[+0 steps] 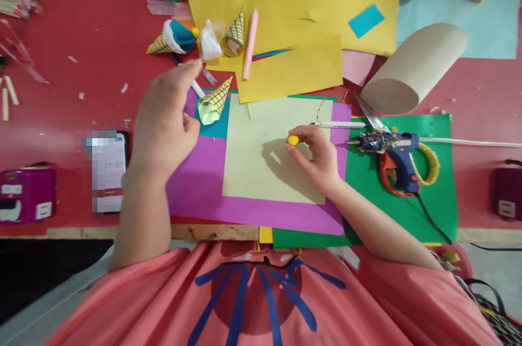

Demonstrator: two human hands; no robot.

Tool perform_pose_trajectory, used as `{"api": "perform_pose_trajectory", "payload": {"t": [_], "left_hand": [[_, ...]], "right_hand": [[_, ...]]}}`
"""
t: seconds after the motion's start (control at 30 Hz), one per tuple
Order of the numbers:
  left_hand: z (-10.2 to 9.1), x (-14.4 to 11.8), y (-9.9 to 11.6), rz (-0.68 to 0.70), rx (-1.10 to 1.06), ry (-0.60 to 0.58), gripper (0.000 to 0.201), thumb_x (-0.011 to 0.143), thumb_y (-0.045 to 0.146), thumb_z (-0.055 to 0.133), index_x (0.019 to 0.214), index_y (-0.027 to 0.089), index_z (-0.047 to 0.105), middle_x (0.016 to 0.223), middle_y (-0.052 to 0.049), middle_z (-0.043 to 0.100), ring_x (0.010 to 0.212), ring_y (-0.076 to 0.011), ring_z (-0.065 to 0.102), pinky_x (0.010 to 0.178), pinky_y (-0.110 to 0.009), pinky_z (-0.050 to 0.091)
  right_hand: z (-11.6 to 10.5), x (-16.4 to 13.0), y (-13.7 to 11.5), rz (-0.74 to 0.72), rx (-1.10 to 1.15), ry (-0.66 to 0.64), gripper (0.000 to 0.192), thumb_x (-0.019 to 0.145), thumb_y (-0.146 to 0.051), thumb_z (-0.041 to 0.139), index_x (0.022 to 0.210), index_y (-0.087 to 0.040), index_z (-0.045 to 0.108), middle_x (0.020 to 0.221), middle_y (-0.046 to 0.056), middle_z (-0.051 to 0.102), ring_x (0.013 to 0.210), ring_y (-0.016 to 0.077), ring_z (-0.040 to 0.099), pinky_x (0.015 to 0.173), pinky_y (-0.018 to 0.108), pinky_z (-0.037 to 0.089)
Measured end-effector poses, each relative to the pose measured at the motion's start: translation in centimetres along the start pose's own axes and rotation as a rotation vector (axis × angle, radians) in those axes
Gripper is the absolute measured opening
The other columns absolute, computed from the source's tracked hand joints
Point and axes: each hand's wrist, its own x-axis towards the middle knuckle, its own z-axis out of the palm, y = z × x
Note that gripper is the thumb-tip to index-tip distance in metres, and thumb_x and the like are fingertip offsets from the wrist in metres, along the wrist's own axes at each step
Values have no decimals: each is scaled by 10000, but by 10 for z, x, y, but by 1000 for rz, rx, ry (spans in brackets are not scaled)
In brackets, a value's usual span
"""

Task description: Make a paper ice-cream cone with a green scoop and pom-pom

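Between the thumb and finger of my right hand (314, 156) is a small yellow ball (293, 140). It is held above a pale cream paper sheet (261, 172), and the hand's shadow falls there. My left hand (167, 109) hovers at the left with its fingers stretched and thumb apart, nothing seen in it. Just right of it lies a small paper cone (216, 102) with a blue grid and light green filling. Beyond the fingertips rests a finished-looking cone (173, 37) with white and blue paper and a yellow ball on its tip.
A blue glue gun (403, 158) and scissors (430, 164) lie on green paper (440, 210) at right. Behind them is a cardboard tube (414, 68). A white pen (340, 125) lies near my right hand. Another cone (235, 33) stands on yellow sheets (293, 71). A phone (110, 172) is at left.
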Motion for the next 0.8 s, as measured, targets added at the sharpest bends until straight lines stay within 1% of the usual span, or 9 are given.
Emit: {"api": "perform_pose_trajectory", "payload": {"t": [0.07,0.1,0.23,0.37,0.43,0.5,0.6,0.7,0.8], "left_hand": [[-10,10,-19,-59,56,-143,754,765,29,636,1439,311,447,1613,99,257,1521,-306,124,1246,-478,-53],[-11,14,-28,-61,34,-220,705,783,32,620,1410,322,483,1616,113,234,1526,-303,88,1239,-479,-76],[-4,30,-45,-94,-121,-362,502,733,-2,663,1149,279,684,1543,100,406,1481,-273,194,1235,-454,-59],[1,41,-43,-39,39,-412,457,755,63,691,1199,160,644,1490,-10,498,1394,-245,359,1225,-441,130],[2,41,-38,54,148,-363,464,788,126,690,1243,152,605,1430,-33,561,1337,-227,447,1202,-427,213],[5,38,-29,232,222,-236,478,803,203,701,1263,170,575,1372,-34,609,1315,-206,499,1193,-416,258],[19,24,-13,476,174,-69,567,722,317,785,1227,194,558,1249,-45,682,1250,-208,590,1164,-410,354],[39,7,-1,424,-130,-58,429,757,404,732,1099,224,545,1036,-23,730,1026,-184,703,1091,-427,455],[52,-3,3,206,-362,-40,272,834,423,637,981,236,505,781,36,643,706,-113,679,822,-333,571]], "right_hand": [[0,0,-1,44,17,19,254,902,-268,614,1151,-243,576,1019,29,644,821,118,648,770,286,538],[0,0,-1,66,20,20,249,907,-290,611,1151,-242,587,982,21,651,797,115,647,745,278,533],[-2,3,-4,137,91,-51,213,941,-393,558,935,-207,661,682,-26,635,608,92,599,584,234,480],[-3,5,-7,185,219,-20,289,950,-427,536,846,-192,670,647,-28,615,536,70,546,520,211,457],[-2,6,-8,231,262,-5,247,930,-418,574,898,-202,690,687,-25,621,561,72,554,540,214,472],[-2,7,-10,294,351,-9,199,900,-391,626,994,-227,691,728,-29,623,589,74,565,574,221,491],[-1,8,-11,414,580,-36,272,853,-332,691,1116,-274,650,854,-23,661,669,84,605,651,237,526],[-1,10,-13,536,759,-79,235,831,-312,708,1059,-268,670,979,0,698,780,98,641,750,256,543],[-1,11,-13,606,859,-101,194,836,-355,689,999,-251,697,919,-1,700,775,99,639,774,259,544]]}}
